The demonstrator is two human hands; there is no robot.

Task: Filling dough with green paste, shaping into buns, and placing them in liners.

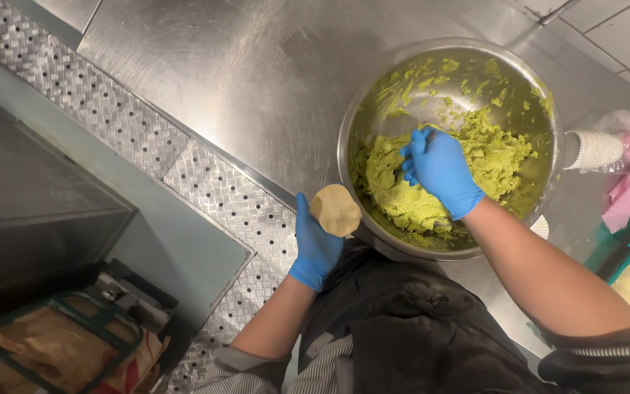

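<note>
Pale round dough disc point(335, 210): soft, light; left hand point(315, 248) cups it. Right hand point(439, 169) at 2 o'clock digs closed fingers into green paste point(501, 149).

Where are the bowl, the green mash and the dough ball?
bowl point(373, 95): head view, bare inner wall, upper left.
green mash point(501, 149): head view, middle of the heap.
dough ball point(335, 210): head view, its centre.
</note>
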